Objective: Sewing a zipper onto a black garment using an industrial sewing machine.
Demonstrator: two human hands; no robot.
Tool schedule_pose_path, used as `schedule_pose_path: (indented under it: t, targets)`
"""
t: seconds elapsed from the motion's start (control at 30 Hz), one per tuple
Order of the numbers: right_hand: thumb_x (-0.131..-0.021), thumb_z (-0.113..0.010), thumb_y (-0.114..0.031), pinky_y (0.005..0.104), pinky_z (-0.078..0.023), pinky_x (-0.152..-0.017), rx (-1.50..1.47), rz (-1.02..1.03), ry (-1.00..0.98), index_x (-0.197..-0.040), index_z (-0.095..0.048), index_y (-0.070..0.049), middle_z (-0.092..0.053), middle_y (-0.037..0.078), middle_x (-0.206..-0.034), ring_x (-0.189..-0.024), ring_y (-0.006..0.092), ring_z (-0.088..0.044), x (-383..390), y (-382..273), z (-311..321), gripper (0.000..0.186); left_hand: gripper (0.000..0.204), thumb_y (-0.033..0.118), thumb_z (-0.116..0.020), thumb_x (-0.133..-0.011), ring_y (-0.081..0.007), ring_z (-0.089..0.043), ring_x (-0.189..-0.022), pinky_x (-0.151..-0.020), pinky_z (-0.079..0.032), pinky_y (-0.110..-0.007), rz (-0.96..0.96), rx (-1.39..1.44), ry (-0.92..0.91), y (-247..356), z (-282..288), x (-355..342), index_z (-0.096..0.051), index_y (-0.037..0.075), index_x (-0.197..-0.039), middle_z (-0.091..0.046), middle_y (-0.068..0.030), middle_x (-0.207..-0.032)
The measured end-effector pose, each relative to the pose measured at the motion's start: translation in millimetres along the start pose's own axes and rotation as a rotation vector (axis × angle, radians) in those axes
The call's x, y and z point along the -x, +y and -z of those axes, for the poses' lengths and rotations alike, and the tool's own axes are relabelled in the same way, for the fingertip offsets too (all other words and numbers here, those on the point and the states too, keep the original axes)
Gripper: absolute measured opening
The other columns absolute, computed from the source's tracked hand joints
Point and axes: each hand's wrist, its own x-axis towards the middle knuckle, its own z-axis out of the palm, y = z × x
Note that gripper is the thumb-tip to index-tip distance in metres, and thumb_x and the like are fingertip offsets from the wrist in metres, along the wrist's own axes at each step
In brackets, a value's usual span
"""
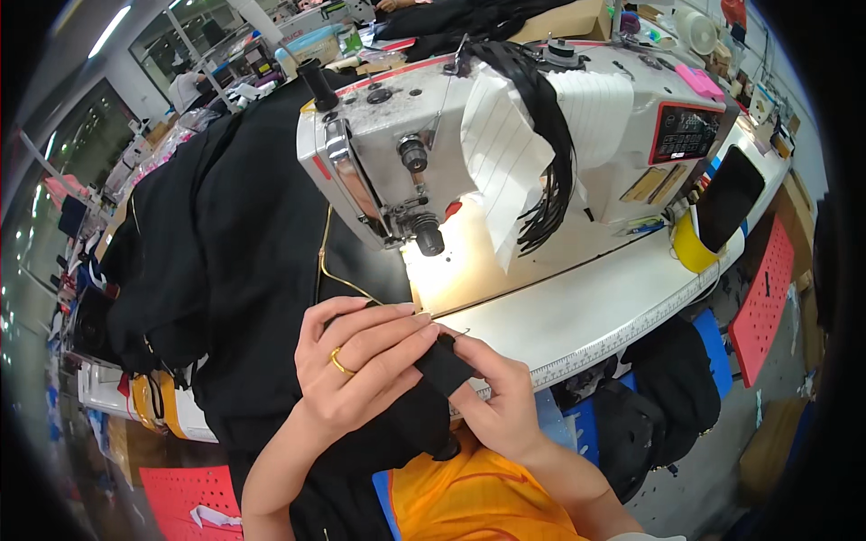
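My left hand [354,368], with a gold ring on one finger, is bent over black fabric [257,225], its fingers close together on the edge. My right hand [502,397] pinches a small folded black piece of the fabric [444,366] between thumb and fingers. The fingertips of both hands nearly meet there, in front of the sewing machine [379,117]. A thin dark line shows by my right index finger, too small to name. From the machine's lit needle area, a narrow golden strip [327,257] runs along the fabric to my left hand.
White lined paper [505,153] and a bunch of black strips [546,117] hang over the machine. At right, a phone [729,198] leans on a yellow tape roll [693,245]. A measuring scale runs along the table edge [595,338]. Dark cloth [672,388] lies below on the right.
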Motion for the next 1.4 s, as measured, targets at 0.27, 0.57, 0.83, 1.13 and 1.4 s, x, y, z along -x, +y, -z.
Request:
schedule_pose_path:
  t: [0.27, 0.57, 0.83, 1.13, 1.4]
  targets:
    - [-0.07, -0.065, 0.005, 0.0289, -0.05, -0.063, 0.599, 0.734, 0.058, -0.106, -0.065, -0.007, -0.068, 0.005, -0.089, -0.072, 0.021, -0.065, -20.2, 4.0, 5.9, 0.038, 0.018, 0.0, -0.064, -0.086, -0.0087, -0.06, -0.07, -0.067, -0.05, -0.022, 1.093, 1.366, -0.164, -12.1, 25.0, -3.7, -0.055, -0.001, -0.101, -0.061, -0.003, -0.078]
    - [-0.073, -0.067, -0.002, 0.0262, -0.051, -0.058, 0.384, 0.666, -0.026, -0.096, -0.068, -0.008, -0.07, 0.004, -0.09, -0.072, 0.0191, -0.066, -38.1, 7.3, 11.9, 0.023, 0.019, 0.011, -0.075, -0.078, -0.017, -0.062, -0.081, -0.082, -0.05, -0.031, 0.4, 0.56, -0.18, -9.0, 22.3, 6.6, -0.064, 0.004, -0.092, -0.062, -0.005, -0.089]
    - [-0.078, -0.063, -0.028, 0.028, -0.048, -0.08, 0.793, 1.027, -0.469, -0.116, -0.061, -0.017, -0.059, 0.002, -0.12, -0.096, 0.0133, -0.06, 7.6, -8.9, -15.5, 0.039, 0.019, 0.0, -0.069, -0.079, -0.0123, -0.058, -0.066, -0.063, -0.048, -0.024, 0.771, 0.287, 0.288, -45.2, 62.1, 12.5, -0.062, 0.0, -0.097, -0.062, -0.0021, -0.08]
    - [-0.075, -0.061, -0.032, 0.0439, -0.014, -0.116, 1.413, 0.585, -1.16, -0.136, -0.042, 0.001, -0.038, 0.02, -0.144, -0.137, 0.031, -0.031, -165.7, 70.9, -115.1, 0.072, 0.007, 0.001, -0.063, -0.079, -0.0235, -0.061, -0.079, -0.067, -0.049, -0.03, 0.523, 0.25, -0.26, 24.1, 9.5, 82.1, -0.062, 0.001, -0.086, -0.062, -0.0125, -0.088]
    - [-0.087, -0.057, -0.029, 0.0358, -0.044, -0.099, 0.968, 0.718, -0.802, -0.132, -0.05, -0.004, -0.041, 0.021, -0.141, -0.134, 0.0288, -0.038, -128.7, 65.3, -45.4, 0.052, 0.013, 0.014, -0.053, -0.097, -0.0023, -0.039, -0.079, -0.071, -0.031, -0.016, 1.392, 0.865, 0.188, -72.9, 16.4, 124.1, -0.052, 0.003, -0.105, -0.044, 0.0062, -0.085]
